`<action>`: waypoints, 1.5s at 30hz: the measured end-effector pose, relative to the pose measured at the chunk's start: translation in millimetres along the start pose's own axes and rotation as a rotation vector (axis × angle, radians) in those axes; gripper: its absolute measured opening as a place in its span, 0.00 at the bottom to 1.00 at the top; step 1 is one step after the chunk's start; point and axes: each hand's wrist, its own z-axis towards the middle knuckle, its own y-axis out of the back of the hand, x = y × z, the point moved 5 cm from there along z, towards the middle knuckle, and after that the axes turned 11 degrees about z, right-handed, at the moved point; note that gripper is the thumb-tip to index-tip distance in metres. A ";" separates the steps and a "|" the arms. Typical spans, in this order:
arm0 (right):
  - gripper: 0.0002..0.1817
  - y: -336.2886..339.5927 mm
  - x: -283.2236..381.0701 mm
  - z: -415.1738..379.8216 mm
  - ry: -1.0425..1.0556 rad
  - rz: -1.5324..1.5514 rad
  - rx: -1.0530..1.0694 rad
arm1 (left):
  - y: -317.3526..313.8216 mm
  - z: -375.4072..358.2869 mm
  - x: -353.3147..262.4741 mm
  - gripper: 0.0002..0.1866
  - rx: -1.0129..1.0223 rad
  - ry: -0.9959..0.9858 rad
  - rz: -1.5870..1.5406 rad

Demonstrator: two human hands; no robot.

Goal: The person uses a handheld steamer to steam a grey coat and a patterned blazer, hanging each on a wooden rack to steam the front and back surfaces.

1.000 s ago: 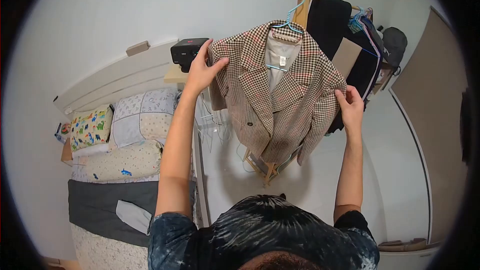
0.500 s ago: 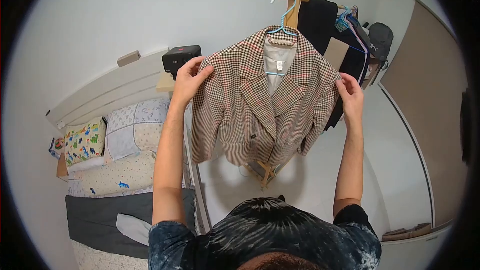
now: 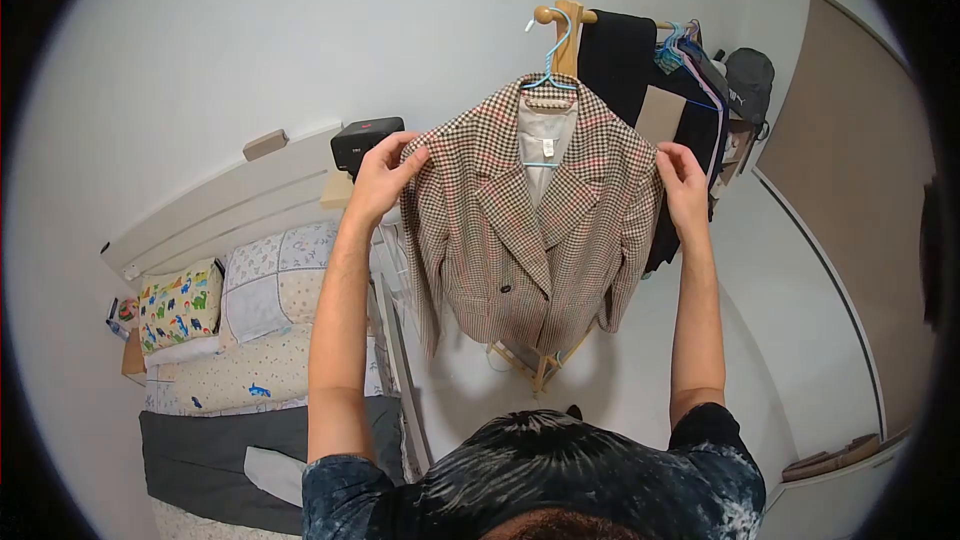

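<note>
A houndstooth checked blazer (image 3: 490, 250) hangs in front of me on a light-blue hanger (image 3: 549, 62), whose hook is at the knob end of a wooden clothes rack (image 3: 566, 35). At the blazer's shoulder on the left side, my left hand (image 3: 385, 175) pinches the cloth between thumb and fingers. My right hand (image 3: 682, 180) grips the opposite shoulder in the same way. The front is buttoned by a dark button, and a white label shows inside the collar. Both sleeves hang down.
Black trousers (image 3: 612, 70) and several hangers (image 3: 682, 52) are on the rack behind. A dark cap (image 3: 750, 82) sits further right. At the left stands a bed with pillows (image 3: 180, 308) and a dark blanket (image 3: 210, 460); a black box-shaped device (image 3: 365, 143) rests near the headboard.
The view has tilted, so the blazer and rack appear lower and slightly to the left. The left-side sleeve hangs at a different angle. Both hands keep their hold on the shoulders.
</note>
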 end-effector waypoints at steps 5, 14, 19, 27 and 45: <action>0.14 -6.5 -12.4 5.6 -0.049 -0.139 0.038 | 2.3 11.1 10.3 0.13 -0.079 0.032 0.204; 0.13 -1.1 -25.3 -15.9 -0.107 0.124 0.022 | 6.7 -4.7 42.2 0.13 -0.089 0.024 -0.026; 0.11 33.7 -96.3 -76.9 -0.224 -0.081 0.020 | 7.1 -54.3 127.8 0.12 -0.075 0.133 0.173; 0.15 99.9 -188.2 -215.7 -0.616 -0.304 0.062 | -23.9 -204.5 245.9 0.15 -0.031 0.380 0.555; 0.23 153.4 -374.0 -320.7 -0.754 -0.568 0.219 | -50.2 -380.6 271.1 0.07 -0.249 0.855 0.214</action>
